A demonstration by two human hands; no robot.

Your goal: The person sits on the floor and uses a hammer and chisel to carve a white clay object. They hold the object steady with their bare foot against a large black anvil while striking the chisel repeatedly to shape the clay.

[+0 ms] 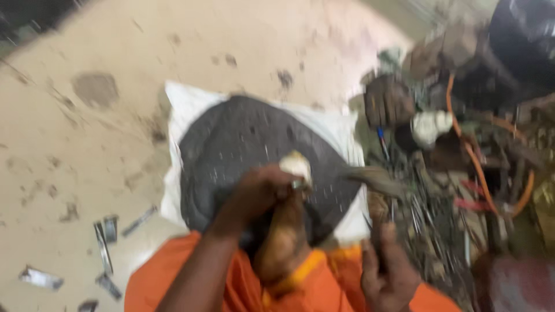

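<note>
The picture is blurred by motion. My left hand (260, 190) reaches forward over a dark round pad (243, 144) and is closed on a small whitish lump (296, 164) with a bit of shiny metal under it. The pad lies on a white sack (185, 104) on the floor. My bare knee (283, 242) rises just below that hand, between folds of orange cloth (231, 283). My right hand (387, 271) hangs low at the right with curled fingers beside something thin and dark (374, 245). Whether it grips this is unclear.
A heap of metal scrap and tools (439, 190) with orange wires (474, 156) fills the right side. A brush-like thing (376, 179) lies at the pad's right edge. Several flat metal strips (107, 237) lie on the stained tan floor (87, 144) at left.
</note>
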